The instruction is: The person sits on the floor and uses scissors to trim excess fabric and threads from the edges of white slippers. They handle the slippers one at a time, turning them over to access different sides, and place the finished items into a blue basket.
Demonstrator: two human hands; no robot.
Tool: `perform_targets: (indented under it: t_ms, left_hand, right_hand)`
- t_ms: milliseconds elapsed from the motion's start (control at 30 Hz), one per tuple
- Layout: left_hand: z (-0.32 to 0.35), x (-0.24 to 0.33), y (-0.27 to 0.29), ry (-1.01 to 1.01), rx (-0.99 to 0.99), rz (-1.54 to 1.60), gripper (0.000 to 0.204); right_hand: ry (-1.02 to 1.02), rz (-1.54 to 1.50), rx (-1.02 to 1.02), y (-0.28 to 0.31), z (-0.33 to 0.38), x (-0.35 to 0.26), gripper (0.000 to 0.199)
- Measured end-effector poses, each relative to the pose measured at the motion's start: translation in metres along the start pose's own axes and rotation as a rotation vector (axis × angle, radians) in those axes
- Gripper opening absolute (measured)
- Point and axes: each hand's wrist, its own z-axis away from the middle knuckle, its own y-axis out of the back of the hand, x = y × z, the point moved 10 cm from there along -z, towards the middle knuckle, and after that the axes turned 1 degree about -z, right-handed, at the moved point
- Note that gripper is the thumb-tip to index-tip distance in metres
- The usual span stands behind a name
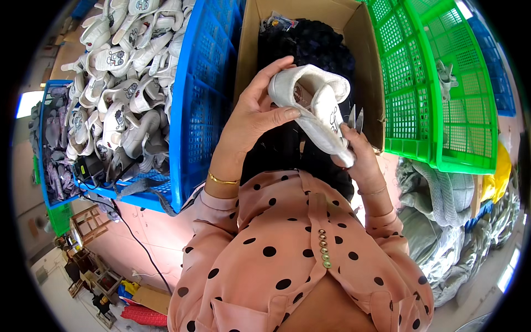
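Note:
A white soft shoe [332, 119] with a dark printed or stitched figure is held up in front of my chest, over the cardboard box. My left hand [255, 108] is closed on its rounded, open end, thumb on the near side and fingers behind. At the narrow lower end, the fingers of my right hand [359, 155] pinch the shoe. Two pointed metal blades of small scissors [355, 119] stick up from that same hand; their handles are hidden in my palm.
At left, a blue plastic crate [191, 110] stands beside a heap of similar white shoes [119, 102]. The cardboard box [359, 72] contains dark fluffy material [315, 47]. Green crates [409, 83] stand at right, above grey padded bundles [442, 199]. A black cable [141, 240] hangs at lower left.

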Motion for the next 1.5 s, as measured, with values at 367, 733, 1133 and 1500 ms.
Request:
perform_targets:
  t_ms: [367, 733, 1133, 1500]
  left_hand:
    - [0.012, -0.025, 0.037, 0.178, 0.265, -0.018, 0.028]
    - [0.063, 0.159, 0.102, -0.168, 0.819, -1.404, 0.02]
    - [-0.065, 0.054, 0.315, 0.471, 0.55, -1.453, 0.066]
    - [-0.005, 0.184, 0.268, -0.296, 1.147, -1.466, 0.051]
  right_hand:
    - [0.293, 0.489, 0.489, 0.028, 0.032, -0.064, 0.039]
    - [0.694, -0.003, 0.307, 0.095, 0.025, -0.141, 0.064]
    - [0.288, -0.053, 0.214, 0.034, -0.023, -0.04, 0.044]
    - [0.409, 0.197, 0.272, 0.014, -0.01, -0.044, 0.038]
